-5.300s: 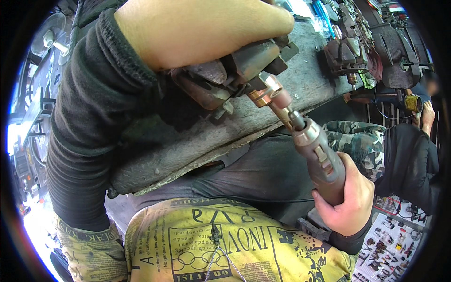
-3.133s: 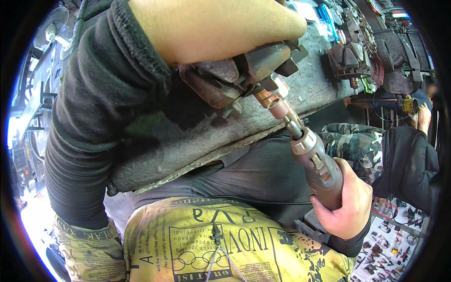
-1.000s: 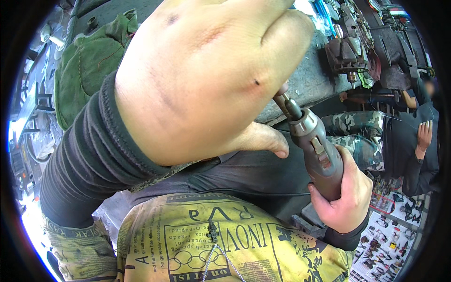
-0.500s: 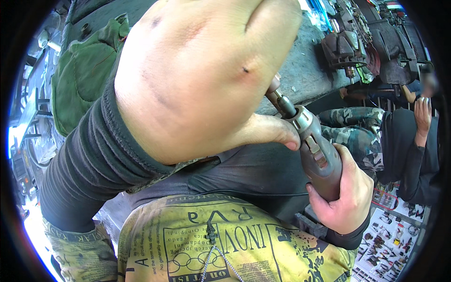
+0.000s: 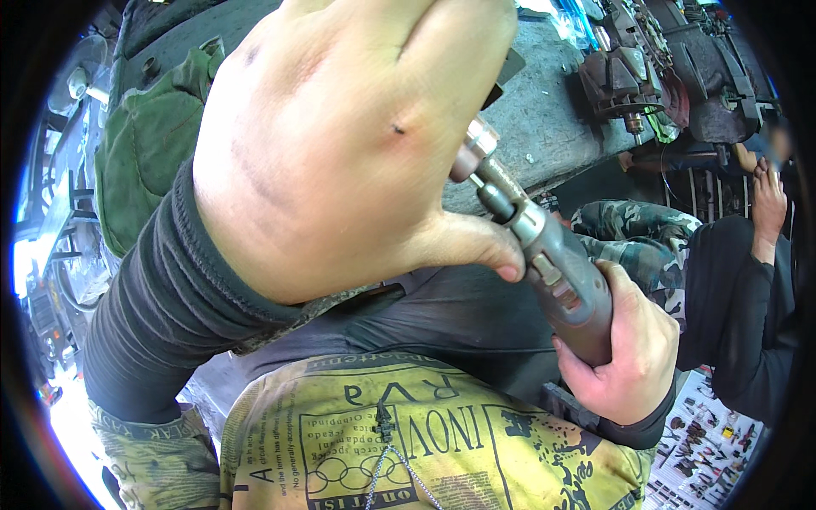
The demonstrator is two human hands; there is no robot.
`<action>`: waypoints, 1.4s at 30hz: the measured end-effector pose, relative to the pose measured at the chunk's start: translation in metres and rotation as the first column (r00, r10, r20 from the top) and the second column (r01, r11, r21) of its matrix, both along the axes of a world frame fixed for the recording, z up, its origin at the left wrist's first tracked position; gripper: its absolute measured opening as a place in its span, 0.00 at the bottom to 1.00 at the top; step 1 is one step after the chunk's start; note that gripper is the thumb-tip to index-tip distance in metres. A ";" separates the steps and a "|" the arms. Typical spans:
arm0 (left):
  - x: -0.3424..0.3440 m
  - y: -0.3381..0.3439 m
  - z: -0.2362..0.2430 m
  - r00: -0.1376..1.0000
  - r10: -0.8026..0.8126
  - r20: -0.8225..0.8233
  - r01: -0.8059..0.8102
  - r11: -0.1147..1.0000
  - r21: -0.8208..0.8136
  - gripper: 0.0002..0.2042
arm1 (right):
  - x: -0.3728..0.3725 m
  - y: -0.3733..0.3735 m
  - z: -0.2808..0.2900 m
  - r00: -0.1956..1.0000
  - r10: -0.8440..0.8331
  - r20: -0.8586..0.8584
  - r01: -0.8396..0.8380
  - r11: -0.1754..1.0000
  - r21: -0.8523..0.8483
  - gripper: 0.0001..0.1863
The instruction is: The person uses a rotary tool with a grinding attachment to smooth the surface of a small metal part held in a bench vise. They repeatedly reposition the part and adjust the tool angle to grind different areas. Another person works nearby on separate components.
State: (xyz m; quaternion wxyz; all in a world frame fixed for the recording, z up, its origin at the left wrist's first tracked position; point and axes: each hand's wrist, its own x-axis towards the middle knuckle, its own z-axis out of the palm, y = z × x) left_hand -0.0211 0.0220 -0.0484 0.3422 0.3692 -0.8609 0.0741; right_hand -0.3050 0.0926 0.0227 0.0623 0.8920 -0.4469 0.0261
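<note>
My left hand (image 5: 331,170) fills the upper middle, back up; its fingers pass out of sight at the top, their grip hidden, and its thumb lies beside the tool's collar. My right hand (image 5: 629,357) is closed round a grey handheld rotary tool (image 5: 568,302) at lower right. The tool's spindle (image 5: 493,197) points up-left to a pinkish cylindrical tip (image 5: 465,163), beside a metal fitting (image 5: 483,136) partly hidden by my left hand.
A dark bench (image 5: 565,144) bears clamped metal fixtures (image 5: 620,81). A green cloth bag (image 5: 144,153) lies at left. Another person (image 5: 731,306) in dark top and camouflage trousers is at right, one hand raised; a board of small tools (image 5: 697,433) is below.
My left hand has moved down, bringing its thumb into view and uncovering the green bag. Since the last frames, the tool has tilted slightly up-left. The other person's hand has risen.
</note>
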 end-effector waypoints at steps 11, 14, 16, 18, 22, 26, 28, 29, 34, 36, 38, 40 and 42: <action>-0.010 -0.002 -0.004 1.000 0.006 0.009 -0.006 1.000 -0.006 0.09 | -0.010 -0.004 -0.008 1.000 -0.007 0.013 0.007 1.000 -0.014 0.42; -0.008 -0.004 -0.003 1.000 0.007 0.007 -0.007 1.000 -0.003 0.10 | -0.008 -0.005 -0.004 1.000 -0.016 -0.004 0.016 1.000 0.015 0.42; -0.006 -0.005 0.000 1.000 0.005 0.003 -0.005 1.000 0.002 0.10 | -0.002 -0.003 0.000 1.000 -0.025 -0.005 0.025 0.999 0.029 0.42; -0.003 -0.008 0.005 1.000 -0.004 0.000 0.004 1.000 0.012 0.10 | 0.003 -0.004 0.004 0.999 -0.031 0.006 0.031 0.999 0.024 0.42; 0.002 -0.016 0.017 1.000 -0.015 0.003 0.015 0.999 0.033 0.10 | 0.011 -0.011 0.016 0.997 -0.073 0.040 0.072 0.997 0.035 0.41; 0.005 -0.029 0.022 1.000 -0.029 -0.003 0.029 0.998 0.053 0.11 | 0.016 -0.020 0.027 0.997 -0.070 -0.021 0.072 0.992 0.105 0.42; 0.008 -0.036 0.023 0.999 -0.036 -0.005 0.036 0.998 0.056 0.11 | 0.018 -0.025 0.029 0.997 -0.069 -0.044 0.075 0.985 0.155 0.42; 0.009 -0.039 0.023 0.999 -0.043 -0.010 0.043 0.997 0.062 0.11 | 0.019 -0.027 0.031 0.996 -0.092 -0.019 0.094 0.984 0.151 0.42; 0.010 -0.034 0.026 0.999 -0.036 -0.003 0.036 0.998 0.051 0.12 | 0.021 -0.024 0.029 0.996 -0.074 0.046 0.070 0.995 0.076 0.42; 0.009 -0.030 0.028 0.999 -0.037 0.001 0.037 0.998 0.046 0.13 | 0.021 -0.021 0.029 0.994 -0.104 0.031 0.101 0.991 0.089 0.42; 0.008 -0.029 0.029 0.999 -0.034 0.003 0.034 0.998 0.047 0.13 | 0.020 -0.020 0.030 0.995 -0.097 0.017 0.095 0.990 0.101 0.42; 0.009 -0.033 0.029 0.999 -0.045 -0.004 0.045 0.997 0.056 0.13 | 0.021 -0.021 0.033 0.994 -0.106 -0.014 0.107 0.987 0.123 0.42; 0.009 -0.034 0.029 0.999 -0.043 -0.004 0.044 0.998 0.054 0.14 | 0.021 -0.022 0.033 0.995 -0.099 -0.004 0.099 0.987 0.126 0.42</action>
